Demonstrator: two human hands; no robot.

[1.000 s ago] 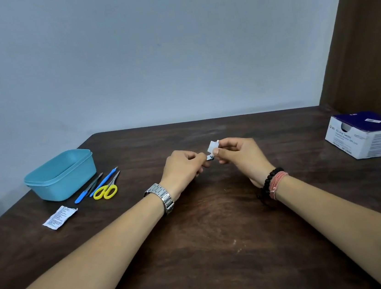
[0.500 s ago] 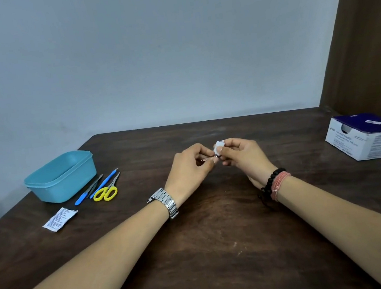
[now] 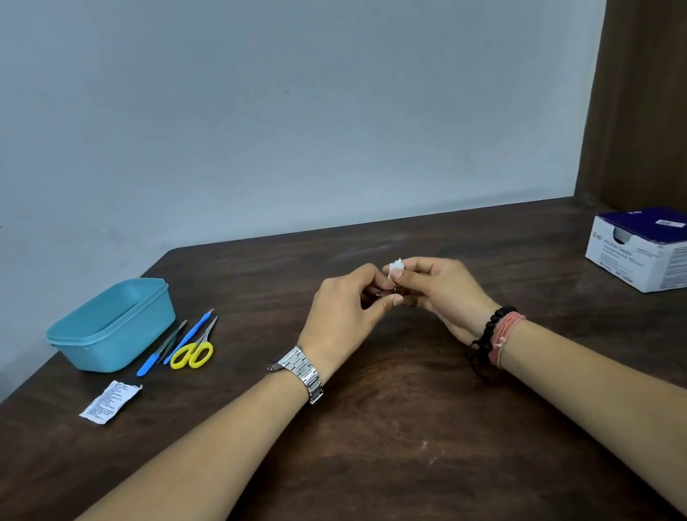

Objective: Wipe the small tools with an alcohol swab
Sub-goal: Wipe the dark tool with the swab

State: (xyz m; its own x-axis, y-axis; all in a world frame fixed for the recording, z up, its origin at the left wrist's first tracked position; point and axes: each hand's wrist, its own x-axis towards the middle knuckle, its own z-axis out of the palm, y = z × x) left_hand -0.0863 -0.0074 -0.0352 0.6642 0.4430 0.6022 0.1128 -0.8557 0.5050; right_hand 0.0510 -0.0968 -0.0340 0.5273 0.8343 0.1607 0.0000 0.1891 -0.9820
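**Q.** What does the next stroke depend on?

**A.** On a small dark metal tool, pinched in the left hand above the middle of the table, well clear of every edge. What shows of it is short and lies roughly across, left to right, its free end pointing at the right hand. Its kind is too small to tell.

**Q.** And the swab?

**A.** The alcohol swab is a white wad clamped between the right thumb and forefinger, just above and touching the tool's exposed end. Both hands' fingers are closed, left on the tool, right on the swab; the fingertips nearly meet.

**Q.** Which hand is nearer the remaining tools?

**A.** The left. The yellow scissors, a blue-handled tool and a grey tool lie side by side near the left edge, beside the teal tub, long axes slanting toward the far edge. The likely next stroke runs along the held tool's length.
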